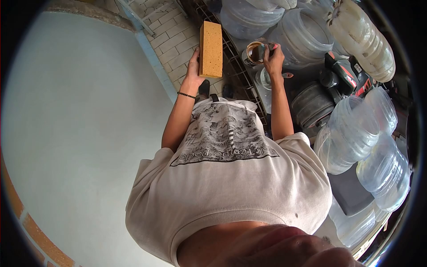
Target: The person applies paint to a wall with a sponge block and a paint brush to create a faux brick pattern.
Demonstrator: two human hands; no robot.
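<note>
I look down my own front at a white printed T-shirt (231, 178). My left hand (193, 66) is raised before me and grips a yellow-orange rectangular block (211, 49), sponge-like in texture, held upright by its lower edge. A dark bead bracelet (186, 95) circles that wrist. My right hand (273, 57) is closed around a small round cup (255, 51) with a brown inside, tilted so its mouth faces me. Just beneath that hand sits a clear round jar (265, 79).
Several large clear plastic jugs (356, 133) crowd the right side and top. A black and red power tool (347, 75) and a black bucket (311, 104) lie among them. A metal grate (235, 71) runs ahead. A pale blue wall (80, 124) fills the left, with brick paving (171, 40) beyond.
</note>
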